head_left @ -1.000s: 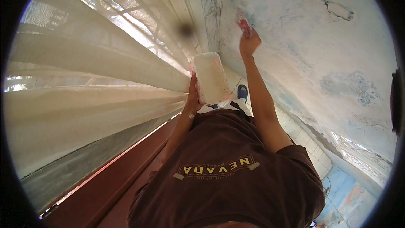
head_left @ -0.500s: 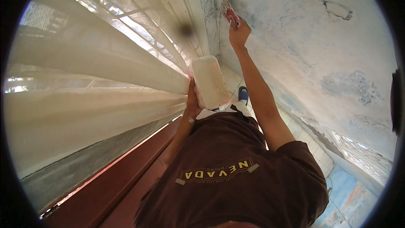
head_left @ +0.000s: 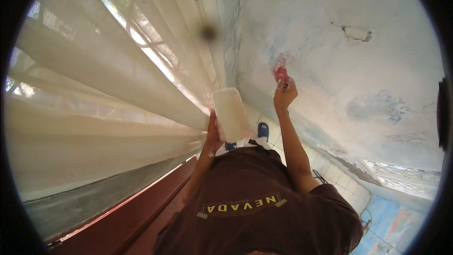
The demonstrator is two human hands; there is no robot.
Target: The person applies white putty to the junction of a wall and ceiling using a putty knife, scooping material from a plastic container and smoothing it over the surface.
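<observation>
My left hand [head_left: 213,134] grips the side of a pale rectangular plastic tub [head_left: 231,114] with pinkish smudges round its rim, held at the middle of the view. Further right and higher, my right hand [head_left: 285,93] has its fingers closed on a red putty knife [head_left: 281,74], whose smeared blade is at the mottled white wall [head_left: 330,66]; I cannot tell whether it touches. The wall shows grey stains and a dark crack [head_left: 356,34].
Sheer cream curtains [head_left: 94,104] over a window fill the left, above a red ledge [head_left: 137,212]. My sandalled foot [head_left: 263,132] stands on white floor tiles [head_left: 322,165] beside the wall. A barred opening [head_left: 401,174] and cables [head_left: 320,177] show at lower right.
My right hand and the knife have moved away from the corner, lower in the view, since half a second ago. The tub and my left hand also appear lower.
</observation>
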